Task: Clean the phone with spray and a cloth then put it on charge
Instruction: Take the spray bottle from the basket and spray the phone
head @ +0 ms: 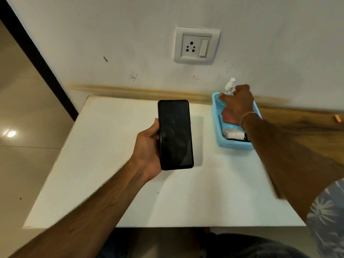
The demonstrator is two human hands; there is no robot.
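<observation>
1. Phone: the left hand grips the phone along its left edge, with the thumb lying on that edge and the fingers hidden behind the body. The phone is held over the middle of the white bench, long axis pointing toward the wall. Its screen faces up and is dark. It casts a shadow on the bench surface to its right.

2. Spray bottle: the right hand reaches into the far end of the blue basket. Its thumb and fingers are curled round the neck of the clear spray bottle. The white nozzle stands upright above the hand. The lower part of the bottle is hidden behind the hand.

3. Basket contents: a reddish cloth lies in the middle of the basket, partly covered by the right wrist. A white charger lies at the near end, with a black cable beside it.

4. Basket position: it stands on the right side of the bench, close to the wall and well apart from the phone.

5. Power point: a white wall socket with a switch on its right is mounted on the wall above the bench; nothing is plugged in
</observation>
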